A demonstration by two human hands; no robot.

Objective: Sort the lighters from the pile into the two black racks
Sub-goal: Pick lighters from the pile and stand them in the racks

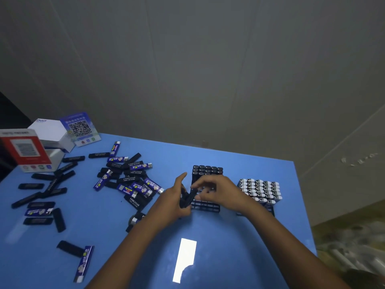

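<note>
Black and blue lighters (127,180) lie scattered over the left of the blue surface (208,230). The left hand (177,199) grips several black lighters (186,198), fingers curled round them. The right hand (216,189) pinches one over the near black rack (206,205). The right rack (259,192) is nearly full of silver-capped lighters.

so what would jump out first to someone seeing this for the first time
Two hands meet mid-table: the left hand grips black lighters and the right hand reaches over the half-filled rack. To their left sprawls a pile of lighters, and at right stands a rack packed with silver-topped lighters.
</note>
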